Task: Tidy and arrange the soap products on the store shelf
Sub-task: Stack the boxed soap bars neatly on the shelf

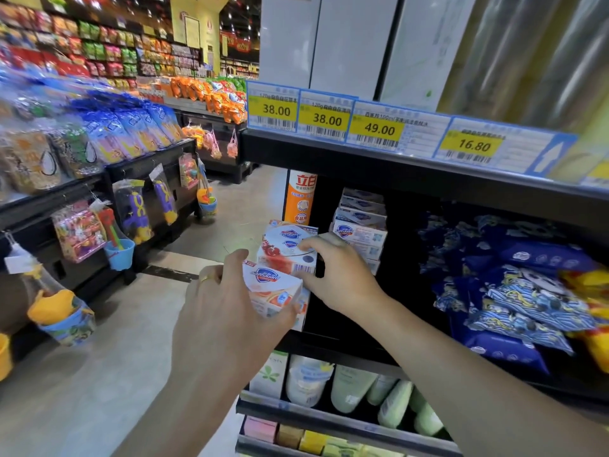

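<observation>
The left hand (pixel 227 308), a gold ring (pixel 208 278) on one finger, grips a white soap box (pixel 272 291) at the near left corner of the black shelf (pixel 346 349); the box carries a blue shield logo whose lettering is too blurred to read, above an orange-pink picture. Just beyond it, the right hand (pixel 333 275) holds a second soap box (pixel 288 253), thumb on the top and fingers curled on the right side; this one shows the same blue shield, red fruit and a barcode, and it sits on other boxes of the kind. Further back and to the right stands a stack of pale blue-and-white soap boxes (pixel 361 222) with the same shield. Behind the held boxes rises an orange bottle (pixel 301 196) marked 立白. Dark blue patterned packs (pixel 527 291) lie in a heap on the right of the shelf. On the shelf edge above, yellow price tags (pixel 326 118) read 38.00, 38.00, 49.00 and 16.80, the third also printed 100ml. Far left, across the aisle, hang toys and snack bags (pixel 131 127).
</observation>
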Tool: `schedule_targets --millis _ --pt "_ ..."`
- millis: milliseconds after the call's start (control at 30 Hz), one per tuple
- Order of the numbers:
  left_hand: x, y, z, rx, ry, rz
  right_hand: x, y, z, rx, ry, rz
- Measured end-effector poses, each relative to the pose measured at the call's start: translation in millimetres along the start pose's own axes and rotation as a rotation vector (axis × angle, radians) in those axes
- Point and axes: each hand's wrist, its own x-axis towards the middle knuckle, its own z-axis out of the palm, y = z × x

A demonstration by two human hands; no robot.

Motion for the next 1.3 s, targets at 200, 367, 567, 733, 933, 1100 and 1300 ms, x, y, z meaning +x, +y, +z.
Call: schedule_targets --millis 200,367,567,733,933,1100,1300 --pt "-3 1 -5 -0.018 -0.015 -0.011 -10 6 5 0.069 0.027 -0.001" --pt "1 9 -4 -0.009 -0.019 -0.009 -3 2 11 0.258 0.033 0.106" --pt "11 9 -2 -0.051 0.021 -0.007 5 3 2 0.365 0.008 0.181" --pt "9 17 0 -0.027 0.06 -0.005 -1 12 -29 0.348 -0.218 0.204" --pt "-10 44 5 -0.148 -0.026 0.052 -19 42 -71 0.206 -0.204 0.221" --pt "-36 83 30 -0.196 -0.1 0.141 -30 67 -102 0.171 -0.191 0.292" --pt "-38 114 79 -0.176 -0.105 0.143 -23 76 -118 0.141 -0.138 0.362"
